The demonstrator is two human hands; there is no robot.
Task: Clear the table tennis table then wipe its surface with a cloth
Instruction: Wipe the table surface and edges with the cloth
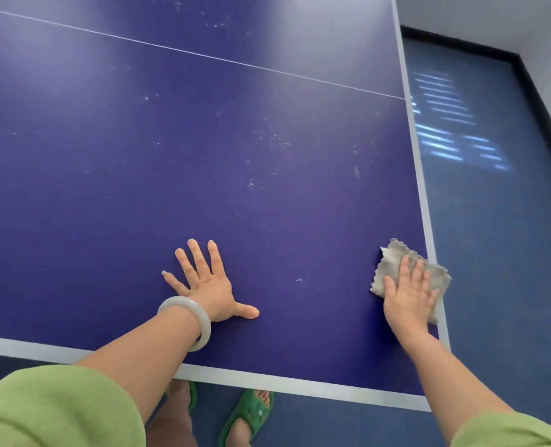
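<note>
While leaning over the near edge: at left, left hand flat on the blue tabletop, fingers spread straight, gripping nothing, pale bangle on the wrist. Mid-surface, pale specks, possibly dust or chipped paint. At right, grey cloth lying against the side border, pressed under the right hand, fingers straight, palm down, not curled round it. Specks leftward and ahead of the cloth, likely unwiped; right hand the nearer.

The table is seen from close above its near edge, and the view is pointed forward and down.
</note>
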